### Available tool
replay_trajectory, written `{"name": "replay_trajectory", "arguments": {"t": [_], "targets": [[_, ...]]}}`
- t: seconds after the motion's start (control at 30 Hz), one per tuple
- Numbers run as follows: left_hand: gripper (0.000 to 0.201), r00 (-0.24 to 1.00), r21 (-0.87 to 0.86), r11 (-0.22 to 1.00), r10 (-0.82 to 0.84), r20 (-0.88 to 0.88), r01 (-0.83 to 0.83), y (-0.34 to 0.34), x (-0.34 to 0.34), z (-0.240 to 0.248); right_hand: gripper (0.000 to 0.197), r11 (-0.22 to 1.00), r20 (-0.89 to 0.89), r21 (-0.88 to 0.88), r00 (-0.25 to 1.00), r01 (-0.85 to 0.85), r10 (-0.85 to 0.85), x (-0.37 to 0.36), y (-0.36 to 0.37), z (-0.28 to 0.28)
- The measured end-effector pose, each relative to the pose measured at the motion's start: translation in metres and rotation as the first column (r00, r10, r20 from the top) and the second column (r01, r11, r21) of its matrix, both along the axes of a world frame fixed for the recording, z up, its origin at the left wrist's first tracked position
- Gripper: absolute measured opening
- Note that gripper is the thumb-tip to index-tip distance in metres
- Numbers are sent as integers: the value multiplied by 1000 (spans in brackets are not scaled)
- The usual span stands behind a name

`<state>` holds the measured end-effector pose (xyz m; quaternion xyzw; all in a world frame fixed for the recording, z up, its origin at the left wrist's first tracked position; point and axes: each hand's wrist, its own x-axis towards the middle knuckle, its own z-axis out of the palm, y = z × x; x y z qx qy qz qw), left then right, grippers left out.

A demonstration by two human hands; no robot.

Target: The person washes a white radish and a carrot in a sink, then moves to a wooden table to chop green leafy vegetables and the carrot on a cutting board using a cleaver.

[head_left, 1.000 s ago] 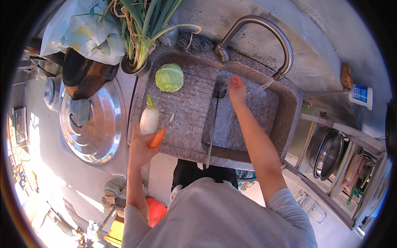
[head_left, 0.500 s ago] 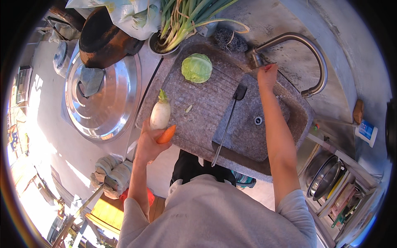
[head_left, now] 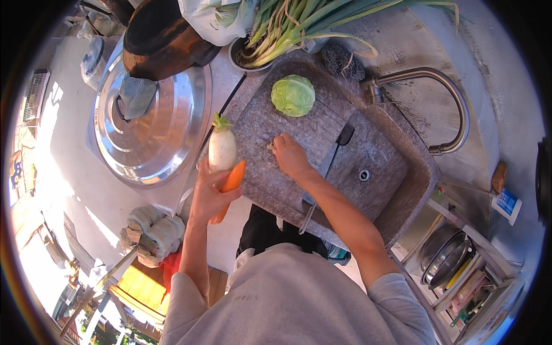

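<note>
My left hand [head_left: 204, 194] is wrapped round a white radish [head_left: 222, 150] with short green leaf stubs and an orange carrot [head_left: 234, 176], the two side by side and held upright beside the sink's left edge. Over the ribbed drainboard of the stone sink [head_left: 253, 129], my right hand [head_left: 289, 155] pinches a small pale scrap [head_left: 269, 146] at its fingertips. A round green cabbage [head_left: 293, 95] sits on the drainboard beyond the right hand. Across the basin edge lies a long-handled utensil with a black head [head_left: 346, 135], partly behind my right forearm.
A curved metal faucet [head_left: 457, 95] rises at the back right, near a dark scouring ball [head_left: 341, 62]. Scallions [head_left: 293, 29] stand in a pot behind the cabbage. On the left is a large metal lid [head_left: 172, 126] with a dark pot [head_left: 167, 43] on it. Bowls [head_left: 445, 259] stand in a rack, lower right.
My right hand has left the faucet base and come left and nearer, to the pale scrap on the drainboard. My left hand still holds the radish and carrot; more of the carrot shows. The view has shifted.
</note>
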<state>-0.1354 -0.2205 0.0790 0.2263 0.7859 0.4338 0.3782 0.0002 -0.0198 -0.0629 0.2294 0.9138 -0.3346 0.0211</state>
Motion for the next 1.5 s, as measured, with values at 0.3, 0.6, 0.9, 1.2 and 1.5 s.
{"name": "replay_trajectory", "arguments": {"t": [0.3, 0.6, 0.9, 1.2, 1.5], "targets": [[46, 997, 60, 997, 52, 49, -55, -10, -6, -8, 34, 937, -413, 123, 876, 326, -250, -58, 116, 68], [46, 998, 46, 999, 6, 63, -9, -12, -14, -6, 99, 932, 58, 58, 931, 358, -361, -90, 111, 47], [40, 970, -65, 975, -203, 133, 213, 10, -3, 13, 81, 153, 82, -865, 436, 478, -896, 13, 59, 72], [38, 736, 69, 736, -676, 38, 673, 58, 43, -12, 74, 193, -86, -784, 205, 590, -975, 282, -201, 158], [34, -5, 135, 5, -997, 76, 991, 20, 278, 26, 74, -547, -98, -692, -812, 471, -575, 343, -590, 170]]}}
